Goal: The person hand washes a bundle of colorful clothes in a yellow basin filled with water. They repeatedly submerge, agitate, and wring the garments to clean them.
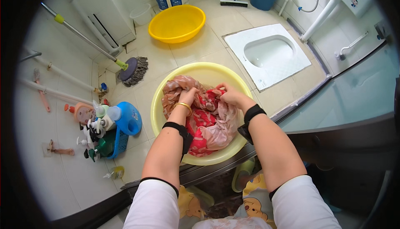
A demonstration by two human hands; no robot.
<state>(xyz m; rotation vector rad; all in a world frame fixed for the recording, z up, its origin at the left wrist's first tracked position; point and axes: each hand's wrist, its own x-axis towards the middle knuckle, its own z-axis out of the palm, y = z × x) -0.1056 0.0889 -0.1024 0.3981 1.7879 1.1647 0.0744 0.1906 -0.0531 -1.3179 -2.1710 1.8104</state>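
Note:
A wet, bunched red and pink patterned cloth (203,119) lies in a pale yellow plastic basin (215,160) on the floor before me. My left hand (188,96) is closed on a fold at the cloth's upper left, a gold bangle round the wrist. My right hand (230,95) grips the cloth at its upper right, thumb and fingers pinched on it. Both hands are inside the basin's rim, a little apart from each other. Parts of the fingers are hidden in the folds. Black straps go round both forearms.
A yellow basin (177,24) stands beyond, a squat toilet (268,52) to the right. Left are a mop (132,69) and a blue basket (121,144) of bottles. A dark door sill (215,165) runs under the near rim; a glass door (343,94) stands right.

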